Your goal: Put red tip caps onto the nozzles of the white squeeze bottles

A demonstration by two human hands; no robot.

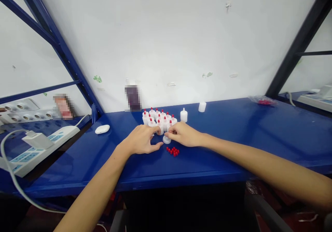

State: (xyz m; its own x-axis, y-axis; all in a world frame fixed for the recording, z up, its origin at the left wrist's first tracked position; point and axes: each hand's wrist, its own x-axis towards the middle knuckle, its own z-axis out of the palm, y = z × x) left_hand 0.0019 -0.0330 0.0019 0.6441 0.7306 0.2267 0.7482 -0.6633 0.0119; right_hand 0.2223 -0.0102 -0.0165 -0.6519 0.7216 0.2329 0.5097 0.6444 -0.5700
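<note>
Small white squeeze bottles with red caps (166, 123) stand upright in a tight cluster on the blue table, just beyond my hands. My left hand (144, 139) is beside the front of the cluster, thumb and index finger apart. My right hand (184, 134) is closed, its fingertips on a white bottle (166, 140), whose rounded end shows while the fingers cover the rest. Several loose red caps (173, 151) lie in a little pile nearer the table's front edge. A white bottle with a bare nozzle (183, 115) stands upright to the right of the cluster.
Against the wall, a white bottle (202, 107) lies tipped over. A white earphone case (102, 129) and a power strip (46, 149) with a plugged-in charger are at left. Some clear plastic bag with red pieces (264, 101) sits at the far right. Blue table (220, 163) ends close to me.
</note>
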